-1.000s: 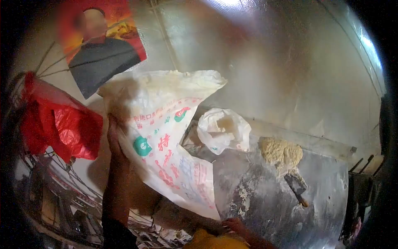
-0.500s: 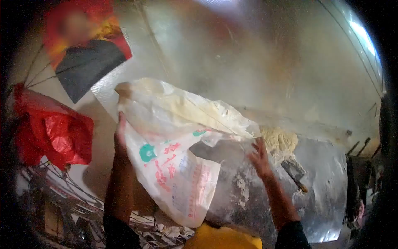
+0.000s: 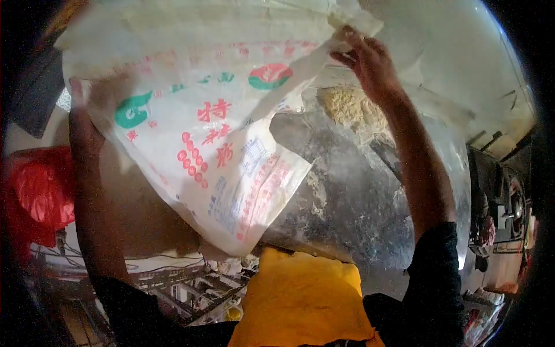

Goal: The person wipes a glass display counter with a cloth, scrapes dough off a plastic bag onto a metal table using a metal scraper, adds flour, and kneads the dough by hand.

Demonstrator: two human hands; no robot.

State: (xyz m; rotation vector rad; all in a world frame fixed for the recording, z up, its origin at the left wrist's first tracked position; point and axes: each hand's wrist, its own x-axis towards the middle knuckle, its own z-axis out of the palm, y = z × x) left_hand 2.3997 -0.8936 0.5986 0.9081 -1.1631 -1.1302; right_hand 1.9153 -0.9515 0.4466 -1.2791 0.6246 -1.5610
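A large white woven sack (image 3: 191, 139) with red and green printing hangs spread out between my hands. My right hand (image 3: 365, 61) pinches its upper right corner, arm stretched up. At the sack's left edge, my left hand (image 3: 87, 107) holds the material, its fingers mostly hidden behind it. The sack's lower end drapes over the left part of a grey metal work surface (image 3: 347, 196). A pale dough-like mass (image 3: 350, 107) lies on that surface, below my right hand. Beside the mass is a dark flat scraper (image 3: 386, 159), partly behind my right forearm.
A red plastic bag (image 3: 43, 188) hangs at the left. Below it are wires and a cluttered rack (image 3: 196, 289). Yellow-orange cloth (image 3: 306, 295) covers the front of my body. A pale wall rises behind the surface, and assorted items stand at the far right.
Both hands have risen, lifting the sack and spreading it wider, so more of its print shows. The view has shifted, bringing the yellow-orange cloth further into sight.
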